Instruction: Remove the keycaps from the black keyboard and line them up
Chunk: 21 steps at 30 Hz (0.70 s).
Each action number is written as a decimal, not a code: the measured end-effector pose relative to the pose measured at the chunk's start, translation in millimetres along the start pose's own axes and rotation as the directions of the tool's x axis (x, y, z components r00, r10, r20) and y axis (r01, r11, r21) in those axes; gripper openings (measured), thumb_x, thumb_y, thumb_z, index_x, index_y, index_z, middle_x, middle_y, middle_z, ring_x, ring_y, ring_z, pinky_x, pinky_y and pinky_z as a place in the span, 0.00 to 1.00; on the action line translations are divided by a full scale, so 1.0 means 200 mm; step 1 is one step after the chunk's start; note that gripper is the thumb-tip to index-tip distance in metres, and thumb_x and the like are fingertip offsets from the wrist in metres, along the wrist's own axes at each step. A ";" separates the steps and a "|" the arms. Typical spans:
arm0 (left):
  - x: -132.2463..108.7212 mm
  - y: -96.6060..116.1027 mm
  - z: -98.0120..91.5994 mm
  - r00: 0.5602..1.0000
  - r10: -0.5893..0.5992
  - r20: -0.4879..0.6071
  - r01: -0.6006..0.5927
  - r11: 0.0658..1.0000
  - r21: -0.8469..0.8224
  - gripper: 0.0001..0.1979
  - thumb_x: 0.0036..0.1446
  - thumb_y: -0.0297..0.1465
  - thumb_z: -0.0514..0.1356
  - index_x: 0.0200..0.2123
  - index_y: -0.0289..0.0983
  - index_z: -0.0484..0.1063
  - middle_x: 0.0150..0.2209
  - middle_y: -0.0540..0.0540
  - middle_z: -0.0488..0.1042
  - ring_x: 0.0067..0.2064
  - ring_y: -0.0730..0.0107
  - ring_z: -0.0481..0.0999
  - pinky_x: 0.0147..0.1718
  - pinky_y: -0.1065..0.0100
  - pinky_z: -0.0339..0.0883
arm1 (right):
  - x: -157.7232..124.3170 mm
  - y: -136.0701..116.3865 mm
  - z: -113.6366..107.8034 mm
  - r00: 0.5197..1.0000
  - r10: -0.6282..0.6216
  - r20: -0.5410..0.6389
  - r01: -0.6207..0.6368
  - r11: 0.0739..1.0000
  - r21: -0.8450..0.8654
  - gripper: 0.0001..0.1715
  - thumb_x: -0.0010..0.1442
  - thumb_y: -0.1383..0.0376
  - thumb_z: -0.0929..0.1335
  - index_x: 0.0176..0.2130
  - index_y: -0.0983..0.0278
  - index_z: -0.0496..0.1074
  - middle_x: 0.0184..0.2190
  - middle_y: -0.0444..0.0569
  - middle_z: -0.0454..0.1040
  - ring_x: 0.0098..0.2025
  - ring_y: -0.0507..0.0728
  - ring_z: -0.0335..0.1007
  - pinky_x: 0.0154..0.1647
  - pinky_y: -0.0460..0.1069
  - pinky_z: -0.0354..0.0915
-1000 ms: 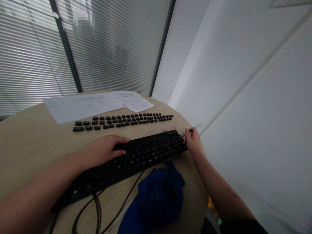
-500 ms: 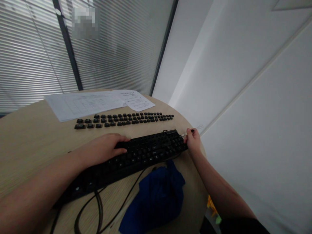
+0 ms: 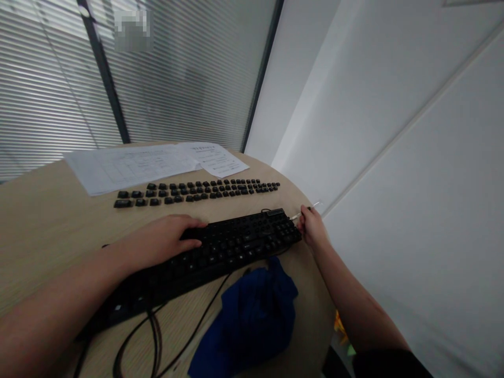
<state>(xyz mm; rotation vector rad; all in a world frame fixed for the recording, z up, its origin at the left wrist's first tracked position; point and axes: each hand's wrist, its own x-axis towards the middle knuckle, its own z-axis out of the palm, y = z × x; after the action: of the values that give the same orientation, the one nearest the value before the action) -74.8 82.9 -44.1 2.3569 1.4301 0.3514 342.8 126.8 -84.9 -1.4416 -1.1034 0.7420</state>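
A black keyboard (image 3: 236,245) lies slantwise on the table, most of its keys in place. My left hand (image 3: 173,236) grips it near the middle, thumb over the keys and fingers at the far edge. Its left part is partly hidden under my forearm. At the keyboard's right end, my right hand (image 3: 311,226) is closed around a thin, pale wire-like tool (image 3: 294,216). One tip of the tool points at the keyboard's right keys, while the other end sticks out behind my fingers. Whether the tip touches a key I cannot tell.
Loose black keycaps (image 3: 197,191) stand in rows beyond the keyboard. Printed paper sheets (image 3: 137,164) lie behind them. A crumpled blue cloth (image 3: 255,315) sits at the near side, beside a looped black cable (image 3: 155,341). A white wall (image 3: 413,184) borders the round table's right edge.
The whole view has shifted slightly. My right hand has turned a little with the thin tool. My left hand keeps its place on the keyboard.
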 end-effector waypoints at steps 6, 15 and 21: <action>0.00 -0.01 0.00 1.000 0.008 0.000 -0.008 1.000 0.021 0.26 0.56 0.45 0.61 0.57 0.45 0.80 0.56 0.42 0.81 0.57 0.46 0.80 0.61 0.52 0.69 | 0.01 -0.01 -0.01 0.988 0.152 -0.007 -0.150 0.981 0.125 0.21 0.59 0.47 0.68 0.32 0.56 0.55 0.14 0.31 0.55 0.12 0.50 0.53 0.11 0.45 0.47; 0.01 -0.03 0.02 0.999 0.032 -0.020 -0.032 0.999 0.017 0.25 0.57 0.45 0.61 0.56 0.47 0.80 0.55 0.43 0.82 0.57 0.48 0.80 0.60 0.54 0.69 | 0.02 -0.01 -0.02 0.981 0.194 0.016 -0.194 0.970 0.143 0.20 0.59 0.50 0.70 0.32 0.57 0.58 0.14 0.31 0.58 0.11 0.49 0.54 0.10 0.43 0.45; 0.01 -0.02 0.01 1.000 0.015 -0.016 -0.015 1.000 0.012 0.26 0.56 0.45 0.61 0.56 0.44 0.80 0.54 0.41 0.82 0.56 0.46 0.80 0.59 0.52 0.70 | 0.04 0.00 -0.02 0.977 0.211 0.040 -0.215 0.969 0.125 0.18 0.62 0.52 0.70 0.33 0.58 0.59 0.15 0.34 0.62 0.12 0.50 0.58 0.09 0.42 0.46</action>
<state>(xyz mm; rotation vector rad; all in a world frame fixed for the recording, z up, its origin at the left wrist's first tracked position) -77.3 85.5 -48.4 2.3811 1.4264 0.3680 349.9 132.1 -83.4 -1.4568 -0.9113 0.9695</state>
